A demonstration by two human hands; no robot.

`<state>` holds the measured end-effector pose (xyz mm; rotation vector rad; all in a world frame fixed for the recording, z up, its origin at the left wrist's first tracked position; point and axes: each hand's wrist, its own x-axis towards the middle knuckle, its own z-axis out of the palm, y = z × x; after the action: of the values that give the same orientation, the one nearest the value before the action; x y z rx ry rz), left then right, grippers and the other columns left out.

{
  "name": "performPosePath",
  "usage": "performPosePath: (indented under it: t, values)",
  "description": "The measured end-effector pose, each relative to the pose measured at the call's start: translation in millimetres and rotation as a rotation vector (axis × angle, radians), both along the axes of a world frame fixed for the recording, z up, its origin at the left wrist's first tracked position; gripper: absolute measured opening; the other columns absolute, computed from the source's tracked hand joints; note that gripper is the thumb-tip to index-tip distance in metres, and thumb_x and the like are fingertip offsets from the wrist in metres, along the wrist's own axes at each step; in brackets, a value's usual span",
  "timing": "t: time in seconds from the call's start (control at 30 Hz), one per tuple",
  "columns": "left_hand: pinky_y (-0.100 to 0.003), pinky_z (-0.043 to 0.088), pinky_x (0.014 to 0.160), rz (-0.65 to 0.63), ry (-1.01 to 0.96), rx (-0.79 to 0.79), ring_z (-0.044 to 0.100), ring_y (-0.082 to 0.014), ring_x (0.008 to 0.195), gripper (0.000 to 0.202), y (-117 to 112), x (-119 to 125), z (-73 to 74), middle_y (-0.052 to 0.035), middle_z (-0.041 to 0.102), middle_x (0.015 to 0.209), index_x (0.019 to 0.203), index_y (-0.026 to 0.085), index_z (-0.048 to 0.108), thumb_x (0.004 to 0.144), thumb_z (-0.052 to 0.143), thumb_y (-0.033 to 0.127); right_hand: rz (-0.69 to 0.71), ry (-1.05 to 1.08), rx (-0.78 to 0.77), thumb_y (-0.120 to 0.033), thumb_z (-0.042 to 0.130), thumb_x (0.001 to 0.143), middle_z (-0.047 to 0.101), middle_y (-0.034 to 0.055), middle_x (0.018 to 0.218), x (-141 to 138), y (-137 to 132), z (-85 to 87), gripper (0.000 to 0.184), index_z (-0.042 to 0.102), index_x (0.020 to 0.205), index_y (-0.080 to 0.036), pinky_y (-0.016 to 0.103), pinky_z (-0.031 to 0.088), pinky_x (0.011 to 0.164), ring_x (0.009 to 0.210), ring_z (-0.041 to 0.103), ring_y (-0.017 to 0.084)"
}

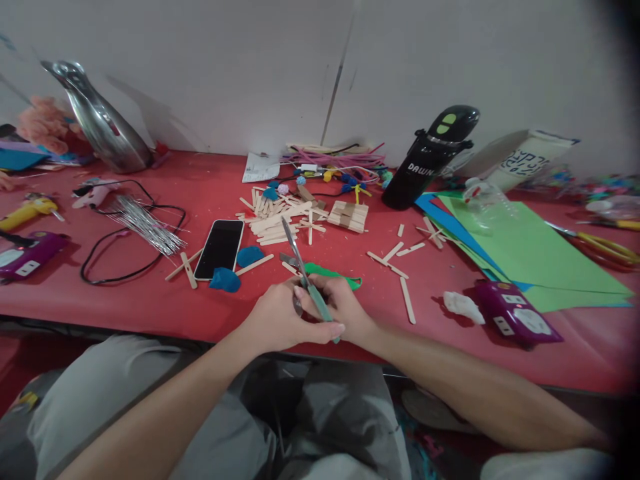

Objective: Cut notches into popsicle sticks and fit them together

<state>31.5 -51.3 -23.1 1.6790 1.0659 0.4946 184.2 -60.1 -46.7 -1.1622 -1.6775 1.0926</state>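
Note:
A pair of scissors [295,247] with pale green handles points away from me, held just over the front of the red table. Around the handle end, my left hand [277,317] is closed, its thumb lying across the handle. From the other side my right hand [350,310] also grips the scissors, with some of its fingers hidden behind the handle. Just beyond my hands lies a bright green flat piece [333,272]. A blue piece [225,280] rests against a phone [220,250], and another blue piece [250,256] is beside it.
Wooden sticks [280,220] lie heaped mid-table, with loose sticks [407,300] to the right. Purple power strips [517,313] sit at both sides. Coloured paper [545,253], a black bottle [425,160], a metal jug [103,123] and silver strands [150,227] surround the work area.

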Motion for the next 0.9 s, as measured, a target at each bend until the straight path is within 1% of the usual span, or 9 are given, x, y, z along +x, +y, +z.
performPosePath:
  t: [0.27,0.37,0.43,0.47,0.53,0.57,0.63,0.73,0.9]
  values:
    - [-0.025,0.045,0.058,-0.047,-0.076,-0.072,0.062,-0.0155,0.068,0.034,-1,1,0.2,0.0003,0.066,0.069,0.064,0.018,0.061,0.063,0.079,0.046,-0.004,0.0,0.031,-0.035,0.064,0.085,0.06,-0.0005,0.067,1,0,-2.0,0.02,0.06,0.078,-0.017,0.025,0.043,0.058,0.061,0.05,0.012]
    - [-0.025,0.045,0.058,-0.097,-0.089,-0.097,0.061,-0.015,0.069,0.032,4,-5,8.9,0.0001,0.066,0.071,0.069,0.018,0.065,0.063,0.081,0.044,-0.009,-0.009,0.032,-0.039,0.066,0.083,0.058,-0.0007,0.066,0,1,-2.2,0.024,0.06,0.076,-0.016,0.024,0.041,0.056,0.059,0.048,0.011]
    - [-0.024,0.043,0.056,-0.152,-0.059,-0.143,0.057,-0.0134,0.065,0.036,11,-14,19.0,0.001,0.064,0.072,0.078,0.017,0.066,0.058,0.084,0.042,-0.028,-0.023,0.028,-0.044,0.067,0.083,0.054,-0.0017,0.063,-1,2,-0.7,0.03,0.058,0.073,-0.017,0.024,0.039,0.053,0.057,0.046,0.011]
    - [-0.024,0.043,0.054,-0.144,-0.043,-0.14,0.055,-0.0125,0.062,0.039,15,-20,24.7,0.001,0.064,0.071,0.082,0.017,0.066,0.059,0.083,0.044,-0.045,-0.033,0.02,-0.047,0.067,0.083,0.051,-0.0025,0.06,-1,2,0.4,0.033,0.057,0.072,-0.017,0.024,0.038,0.052,0.055,0.044,0.011]
    - [-0.022,0.037,0.048,0.03,-0.029,-0.059,0.048,-0.0096,0.054,0.045,24,-34,35.9,0.0021,0.059,0.066,0.09,0.017,0.066,0.068,0.074,0.056,-0.072,-0.044,0.0,-0.05,0.064,0.084,0.045,-0.0042,0.056,-1,1,3.3,0.036,0.053,0.069,-0.019,0.024,0.034,0.049,0.052,0.04,0.01]
    - [-0.021,0.032,0.044,0.126,-0.054,-0.011,0.042,-0.0085,0.049,0.049,29,-41,40.8,0.0037,0.053,0.059,0.092,0.017,0.066,0.074,0.067,0.062,-0.076,-0.047,-0.012,-0.049,0.064,0.085,0.042,-0.0049,0.055,-1,1,4.9,0.037,0.051,0.067,-0.019,0.024,0.033,0.048,0.051,0.038,0.01]
    - [-0.021,0.024,0.039,0.249,-0.147,0.116,0.035,-0.0073,0.043,0.051,36,-53,48.3,0.0056,0.042,0.051,0.087,0.017,0.065,0.079,0.059,0.067,-0.064,-0.053,-0.033,-0.046,0.066,0.083,0.038,-0.0056,0.056,-2,1,7.9,0.038,0.046,0.064,-0.02,0.024,0.03,0.048,0.051,0.034,0.009]
    - [-0.021,0.024,0.037,0.334,-0.221,0.248,0.034,-0.0065,0.04,0.043,41,-62,53.6,0.0045,0.041,0.049,0.075,0.018,0.061,0.087,0.054,0.059,-0.052,-0.068,-0.05,-0.042,0.069,0.08,0.035,-0.0062,0.055,-4,1,11.0,0.039,0.043,0.06,-0.02,0.024,0.029,0.047,0.051,0.031,0.008]
    - [-0.02,0.03,0.038,0.364,-0.16,0.395,0.039,-0.0066,0.042,0.035,37,-64,54.8,0.0036,0.043,0.05,0.064,0.018,0.056,0.092,0.052,0.038,0.007,-0.147,-0.012,-0.044,0.076,0.075,0.039,-0.0063,0.055,-3,2,13.3,0.04,0.047,0.061,-0.02,0.025,0.031,0.05,0.053,0.034,0.009]
